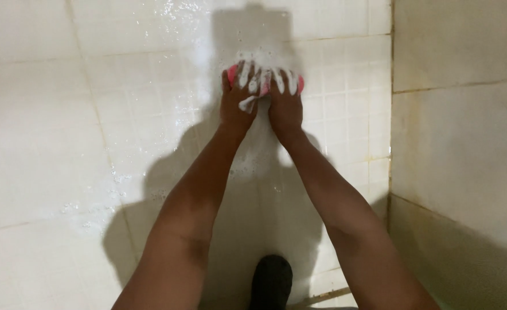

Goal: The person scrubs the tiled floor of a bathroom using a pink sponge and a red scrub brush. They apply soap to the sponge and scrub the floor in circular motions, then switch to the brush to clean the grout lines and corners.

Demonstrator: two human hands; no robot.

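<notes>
Both hands on the scrubber, side by side on the floor.

My left hand (239, 100) lay just left of my right hand (285, 100), touching it, both pressed on the scrubber (299, 84) on the wet tiled floor (64, 143). The wall (460, 143) stood to my right; my shoe (272, 281) was behind my hands, between my arms.

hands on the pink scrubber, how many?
2. Left hand and right hand press side by side on the pink scrubber against the soapy tiled floor, foam on the fingers. No other hands in view.
</notes>
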